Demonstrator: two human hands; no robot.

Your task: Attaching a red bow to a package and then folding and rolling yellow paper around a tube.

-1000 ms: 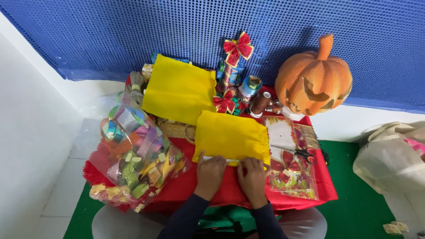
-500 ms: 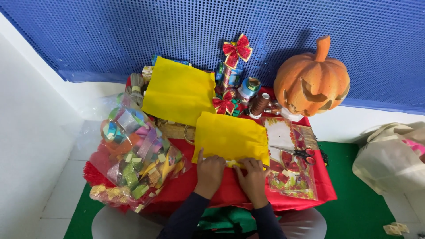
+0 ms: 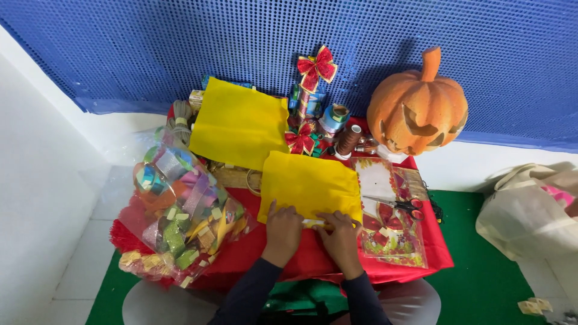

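A yellow felt sheet (image 3: 310, 183) lies on the red table cover (image 3: 253, 250) in front of me. My left hand (image 3: 283, 232) rests flat on the sheet's near edge, fingers spread. My right hand (image 3: 340, 238) sits beside it on the same edge and pinches a small pale yellow strip (image 3: 314, 223) that runs between both hands. A second, larger yellow felt sheet (image 3: 239, 125) stands tilted behind.
A clear bag of coloured ribbon rolls (image 3: 180, 213) lies at the left. Scissors (image 3: 400, 205) rest on a patterned red packet (image 3: 388, 219) at the right. Red bows (image 3: 317, 66), thread spools (image 3: 348, 139) and an orange carved pumpkin (image 3: 417, 108) stand at the back. A beige bag (image 3: 533, 207) lies on the floor.
Both hands have stayed on the near edge of the yellow sheet, shifting only slightly. Nothing else has moved.
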